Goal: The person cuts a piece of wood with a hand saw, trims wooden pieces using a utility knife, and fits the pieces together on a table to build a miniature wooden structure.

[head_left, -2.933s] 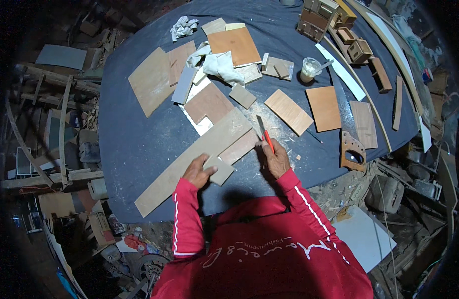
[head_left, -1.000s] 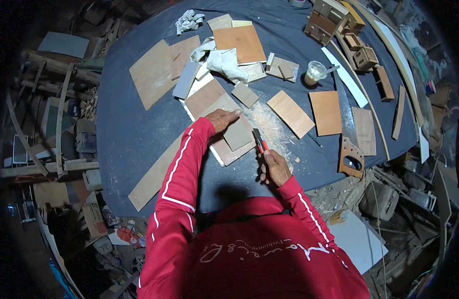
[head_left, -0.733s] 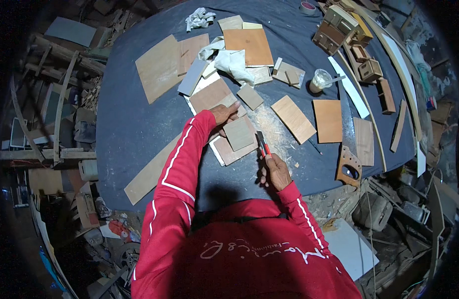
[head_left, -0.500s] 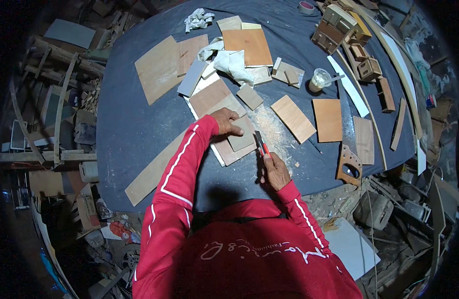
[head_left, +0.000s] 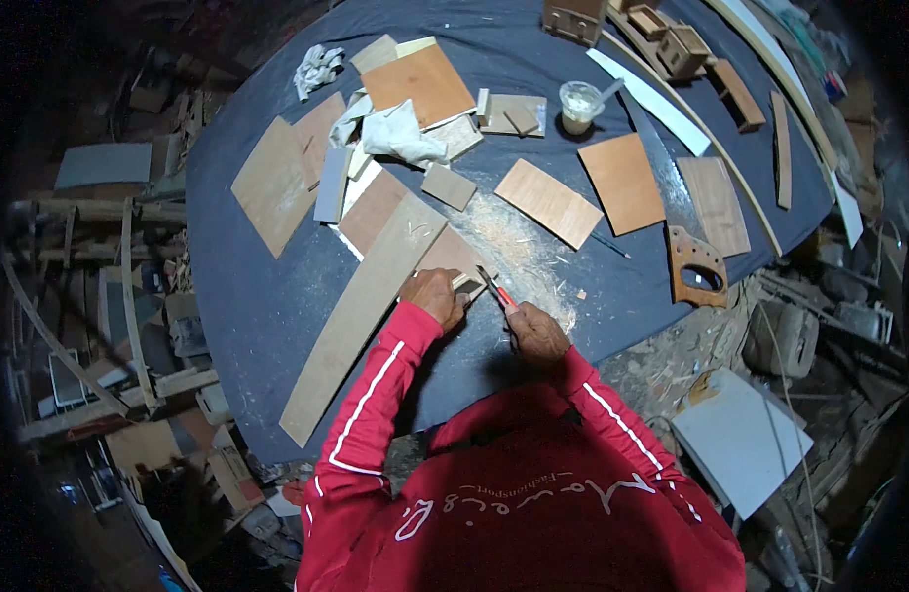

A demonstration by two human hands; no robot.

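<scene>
My left hand (head_left: pixel 435 293) presses down on a small pale wood piece (head_left: pixel 468 283) near the table's front edge. It lies against a long thin wooden strip (head_left: pixel 361 316) that runs from the table's middle toward the lower left. My right hand (head_left: pixel 536 333) grips a red-handled cutter (head_left: pixel 496 289), its blade tip pointing at the small piece. Pale sawdust and shavings (head_left: pixel 519 247) spread just beyond both hands. Both arms wear red sleeves with white stripes.
A dark blue cloth (head_left: pixel 257 296) covers the table. Several flat wood panels (head_left: pixel 548 202) lie across it, with a crumpled white rag (head_left: pixel 400 133), a plastic cup (head_left: pixel 580 102), a saw handle (head_left: pixel 696 271), small wooden boxes (head_left: pixel 672 39) and long strips (head_left: pixel 691 118). Clutter surrounds the table.
My left hand has drawn back from the panels in the middle to the front edge and now holds down the small piece. The right hand with the cutter stays close beside it.
</scene>
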